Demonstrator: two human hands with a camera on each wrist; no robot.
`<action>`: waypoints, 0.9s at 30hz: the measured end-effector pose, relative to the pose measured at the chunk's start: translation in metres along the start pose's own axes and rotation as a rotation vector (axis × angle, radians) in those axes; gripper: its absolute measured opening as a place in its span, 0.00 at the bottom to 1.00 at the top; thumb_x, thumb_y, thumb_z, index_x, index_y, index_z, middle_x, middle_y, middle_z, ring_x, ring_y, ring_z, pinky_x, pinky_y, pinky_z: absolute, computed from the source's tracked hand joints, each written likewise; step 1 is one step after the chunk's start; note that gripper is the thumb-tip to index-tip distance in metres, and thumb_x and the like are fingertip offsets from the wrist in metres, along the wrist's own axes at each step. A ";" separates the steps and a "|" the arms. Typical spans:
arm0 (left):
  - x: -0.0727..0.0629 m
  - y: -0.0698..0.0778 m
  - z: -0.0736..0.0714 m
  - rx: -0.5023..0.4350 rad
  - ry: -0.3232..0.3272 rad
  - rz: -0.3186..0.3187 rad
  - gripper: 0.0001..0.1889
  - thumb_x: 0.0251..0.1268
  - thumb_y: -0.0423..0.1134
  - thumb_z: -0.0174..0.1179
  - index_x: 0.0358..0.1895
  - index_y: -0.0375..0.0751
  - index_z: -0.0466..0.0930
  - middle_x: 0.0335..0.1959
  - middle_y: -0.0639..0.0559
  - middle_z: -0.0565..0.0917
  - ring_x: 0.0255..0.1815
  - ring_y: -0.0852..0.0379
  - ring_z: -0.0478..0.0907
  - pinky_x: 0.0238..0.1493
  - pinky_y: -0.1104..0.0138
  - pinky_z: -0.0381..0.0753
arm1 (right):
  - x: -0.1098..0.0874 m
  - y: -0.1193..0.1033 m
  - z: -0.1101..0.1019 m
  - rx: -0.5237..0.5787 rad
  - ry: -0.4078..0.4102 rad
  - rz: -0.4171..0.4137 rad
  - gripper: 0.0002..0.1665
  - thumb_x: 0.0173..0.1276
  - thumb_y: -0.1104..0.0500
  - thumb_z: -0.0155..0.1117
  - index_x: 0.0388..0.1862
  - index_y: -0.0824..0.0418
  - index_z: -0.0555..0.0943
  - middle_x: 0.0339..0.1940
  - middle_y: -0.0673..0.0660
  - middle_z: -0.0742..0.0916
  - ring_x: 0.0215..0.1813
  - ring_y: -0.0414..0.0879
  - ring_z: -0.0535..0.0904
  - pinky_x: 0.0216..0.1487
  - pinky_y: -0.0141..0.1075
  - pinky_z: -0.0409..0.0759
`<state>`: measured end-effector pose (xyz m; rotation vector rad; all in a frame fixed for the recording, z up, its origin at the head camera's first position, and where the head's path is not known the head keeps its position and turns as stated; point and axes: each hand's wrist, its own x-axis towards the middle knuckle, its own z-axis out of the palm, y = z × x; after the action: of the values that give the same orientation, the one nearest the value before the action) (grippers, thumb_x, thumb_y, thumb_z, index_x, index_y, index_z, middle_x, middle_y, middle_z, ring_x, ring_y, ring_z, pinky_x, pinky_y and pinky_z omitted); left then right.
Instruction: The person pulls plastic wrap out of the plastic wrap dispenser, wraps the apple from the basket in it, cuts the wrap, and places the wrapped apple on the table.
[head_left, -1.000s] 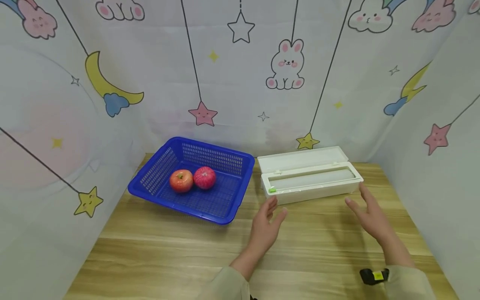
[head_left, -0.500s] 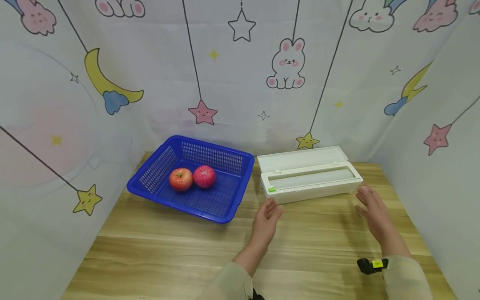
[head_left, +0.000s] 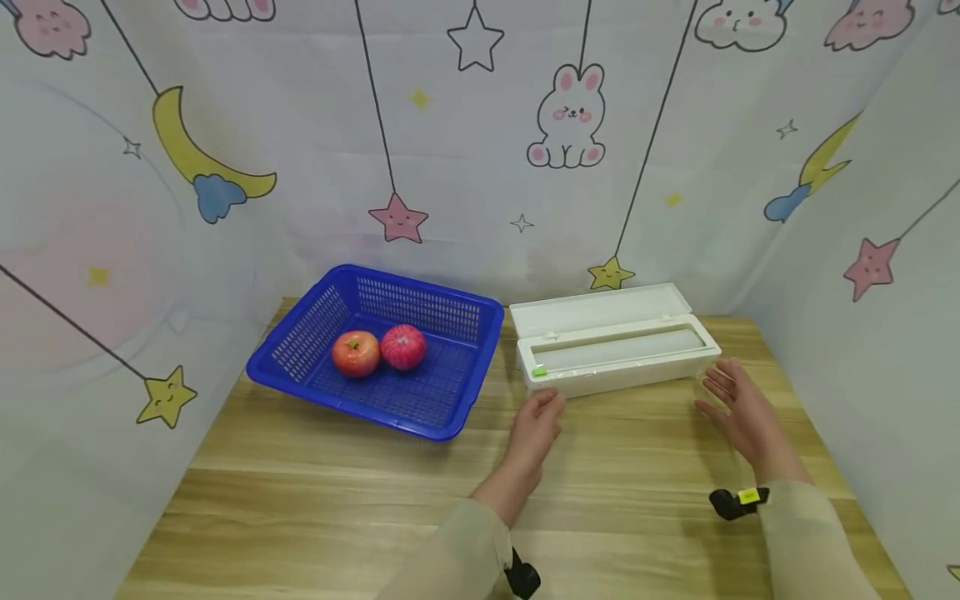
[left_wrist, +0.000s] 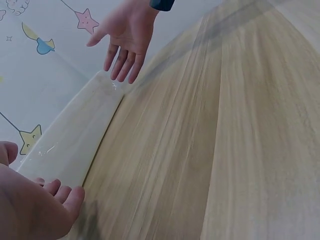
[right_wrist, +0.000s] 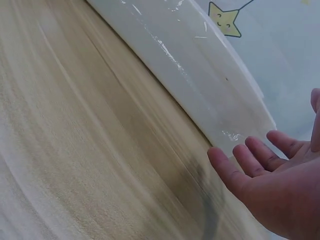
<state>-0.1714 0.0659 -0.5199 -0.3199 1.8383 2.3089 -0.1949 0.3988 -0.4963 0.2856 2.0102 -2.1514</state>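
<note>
A white cling film dispenser (head_left: 618, 367) stands on the table with its lid (head_left: 603, 310) raised. Inside the slot a pale roll (head_left: 618, 348) shows, and a green slide cutter (head_left: 539, 372) sits at the left end. My left hand (head_left: 534, 429) is at the front left corner, fingers loosely bent; in the left wrist view its thumb stands apart from the fingers (left_wrist: 62, 192). Beside the dispenser's right end is my right hand (head_left: 746, 417), palm turned inward. In the right wrist view its fingertips (right_wrist: 216, 155) overlap the dispenser's end, with nothing held.
A blue plastic basket (head_left: 442, 408) on the left holds an orange-red apple (head_left: 356, 354) and a pinkish-red apple-sized fruit (head_left: 403, 347). The wooden table (head_left: 337, 517) runs back to a cartoon-printed curtain (head_left: 480, 150), which also closes both sides.
My left hand's fingers have drawn closer together at the dispenser's front left corner. The right hand has shifted slightly and turned near the right end. The head view has tilted a little downward.
</note>
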 end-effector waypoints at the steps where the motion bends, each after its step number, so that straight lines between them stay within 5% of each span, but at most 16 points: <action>1: 0.001 0.000 0.001 -0.011 0.002 -0.003 0.23 0.77 0.42 0.62 0.66 0.30 0.80 0.63 0.38 0.84 0.64 0.46 0.80 0.65 0.50 0.82 | 0.002 0.000 0.000 0.001 -0.001 0.004 0.53 0.85 0.31 0.31 0.88 0.63 0.29 0.90 0.66 0.38 0.90 0.59 0.36 0.67 0.33 0.78; 5: 0.004 0.003 0.005 -0.025 0.023 -0.026 0.21 0.76 0.42 0.63 0.63 0.31 0.82 0.58 0.39 0.86 0.60 0.47 0.82 0.61 0.53 0.85 | 0.007 -0.003 0.001 0.002 0.016 0.020 0.54 0.85 0.31 0.33 0.88 0.64 0.30 0.90 0.66 0.42 0.90 0.58 0.39 0.68 0.35 0.79; 8: 0.006 0.007 0.008 -0.037 0.043 -0.051 0.17 0.75 0.42 0.64 0.58 0.33 0.84 0.53 0.40 0.88 0.54 0.48 0.84 0.55 0.57 0.86 | 0.011 -0.002 0.002 0.014 0.042 0.025 0.50 0.85 0.32 0.37 0.88 0.64 0.43 0.85 0.68 0.54 0.86 0.57 0.51 0.65 0.36 0.82; 13: 0.008 0.010 0.012 -0.070 0.060 -0.080 0.14 0.75 0.42 0.64 0.52 0.34 0.85 0.51 0.41 0.90 0.56 0.44 0.86 0.56 0.57 0.87 | 0.015 0.002 -0.001 0.051 0.061 0.041 0.33 0.86 0.34 0.40 0.70 0.58 0.64 0.68 0.52 0.69 0.69 0.42 0.67 0.63 0.37 0.84; 18: 0.007 0.011 0.014 -0.095 0.063 -0.090 0.13 0.78 0.41 0.62 0.52 0.34 0.85 0.51 0.41 0.91 0.59 0.41 0.87 0.58 0.55 0.87 | 0.018 0.005 -0.001 0.043 0.062 0.047 0.31 0.86 0.34 0.39 0.67 0.57 0.65 0.68 0.53 0.68 0.68 0.41 0.66 0.63 0.37 0.83; 27: 0.009 0.017 0.018 -0.197 0.060 -0.092 0.08 0.78 0.36 0.61 0.44 0.34 0.84 0.43 0.40 0.92 0.46 0.50 0.92 0.49 0.61 0.90 | 0.018 0.006 -0.002 0.053 0.066 0.067 0.31 0.86 0.34 0.40 0.68 0.56 0.64 0.68 0.53 0.68 0.67 0.42 0.67 0.62 0.37 0.84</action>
<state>-0.1861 0.0794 -0.5023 -0.4944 1.5867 2.4456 -0.2103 0.3998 -0.5070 0.4307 1.9499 -2.1839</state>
